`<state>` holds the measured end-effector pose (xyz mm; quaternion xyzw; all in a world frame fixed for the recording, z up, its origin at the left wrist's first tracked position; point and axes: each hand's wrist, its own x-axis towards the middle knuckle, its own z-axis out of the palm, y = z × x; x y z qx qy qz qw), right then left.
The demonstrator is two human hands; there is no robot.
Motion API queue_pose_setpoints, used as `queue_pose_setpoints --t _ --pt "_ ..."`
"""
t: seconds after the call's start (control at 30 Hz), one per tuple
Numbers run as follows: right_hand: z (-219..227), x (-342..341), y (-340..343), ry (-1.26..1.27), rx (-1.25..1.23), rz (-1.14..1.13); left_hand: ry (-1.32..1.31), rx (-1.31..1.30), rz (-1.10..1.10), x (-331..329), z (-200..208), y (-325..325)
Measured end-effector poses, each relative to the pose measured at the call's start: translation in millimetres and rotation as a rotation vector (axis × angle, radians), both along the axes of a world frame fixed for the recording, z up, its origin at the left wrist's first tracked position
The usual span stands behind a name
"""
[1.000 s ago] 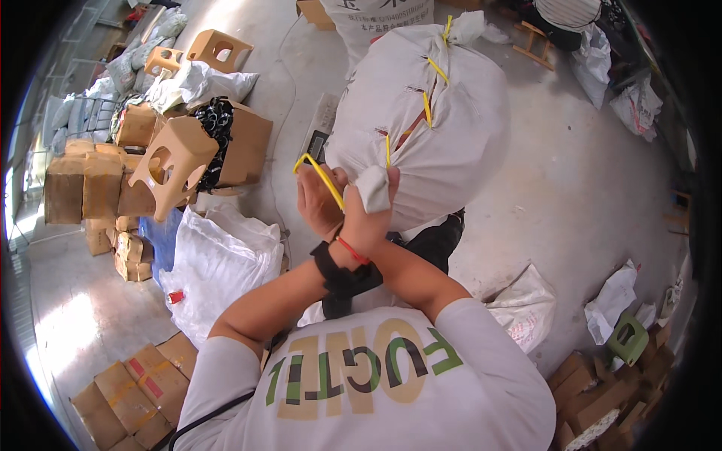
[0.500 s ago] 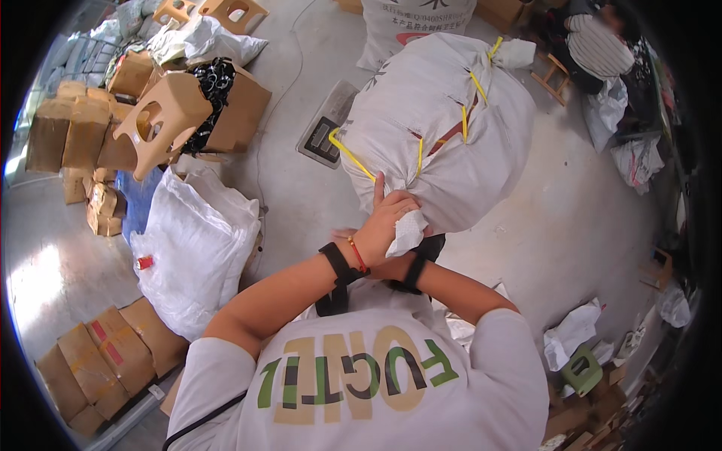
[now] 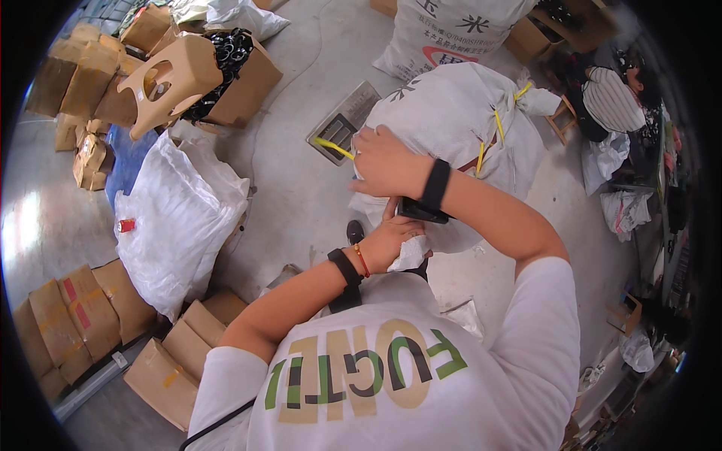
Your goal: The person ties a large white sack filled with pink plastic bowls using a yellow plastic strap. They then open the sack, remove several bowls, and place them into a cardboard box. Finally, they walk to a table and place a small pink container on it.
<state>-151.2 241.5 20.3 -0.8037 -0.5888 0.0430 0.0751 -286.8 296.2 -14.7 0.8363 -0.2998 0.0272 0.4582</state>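
Note:
A big stuffed white woven sack (image 3: 440, 113) lies before me, its seam laced with yellow strap (image 3: 333, 147). My right hand (image 3: 391, 161) reaches across the near end of the sack, fingers bent around the strap, whose free end sticks out to the left. Just below, my left hand (image 3: 391, 242) is closed on the sack's gathered corner (image 3: 411, 254), and a white tuft of it pokes out beside the fingers. Part of the left fingers is hidden beneath my right wrist. Both wrists wear black bands.
A flat floor scale (image 3: 342, 124) lies left of the sack, and another printed sack (image 3: 459, 34) stands behind. Leftward are a crumpled white bag (image 3: 180, 214), a tan plastic stool (image 3: 169, 79) and cardboard boxes (image 3: 86, 308). A person in a striped top (image 3: 613, 101) bends at the far right.
My right hand has come out from under the left and moved up to the yellow strap. My left hand has slid slightly down, still gripping the sack's corner. The view has shifted.

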Motion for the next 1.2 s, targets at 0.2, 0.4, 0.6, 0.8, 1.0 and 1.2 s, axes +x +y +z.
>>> queue_pose_setpoints --t 0.2,0.4,0.6,0.8,1.0,1.2 --pt "-13.6 7.2 20.3 1.068 0.099 -0.121 -0.036 -0.023 0.032 -8.8 -6.1 -0.9" --pt "35.8 9.0 -64.3 2.074 0.466 -0.610 0.503 -0.778 0.487 -16.3 21.5 4.6" --pt "36.3 -90.7 -126.4 1.911 1.015 -0.720 1.135 -1.357 0.675 32.0 37.4 -0.6" --pt "56.5 -171.1 -127.3 1.511 0.963 -0.717 1.631 -1.051 0.524 67.0 36.1 -11.2" --pt "0.2 -193.7 -91.3 1.332 0.915 -0.481 1.705 -0.739 0.624 81.7 54.1 -23.4" --pt "-45.6 -155.5 12.6 0.888 0.946 -0.607 1.152 -0.496 0.525 56.7 77.3 -36.6"
